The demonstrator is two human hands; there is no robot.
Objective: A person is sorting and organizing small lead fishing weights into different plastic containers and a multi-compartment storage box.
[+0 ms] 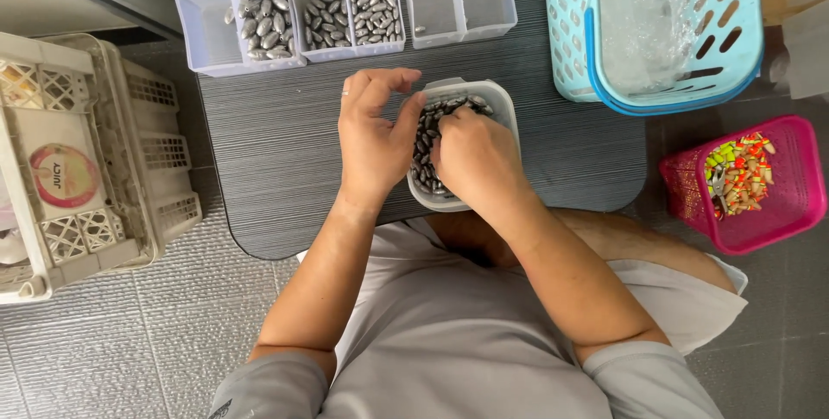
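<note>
A small white tub [503, 105] full of grey oval metal weights [426, 129] stands on the dark ribbed table [285, 143]. My right hand [475, 160] reaches down into the tub, fingers curled among the weights; whether it grips any is hidden. My left hand [373, 130] rests at the tub's left rim, fingers bent over the edge, a ring on one finger.
Clear compartment boxes [345, 5] at the table's far edge hold more grey weights. A blue basket [665, 31] with a plastic bag sits at the right. A pink basket [743, 179] of coloured floats stands on the floor, a white crate [86, 160] at the left.
</note>
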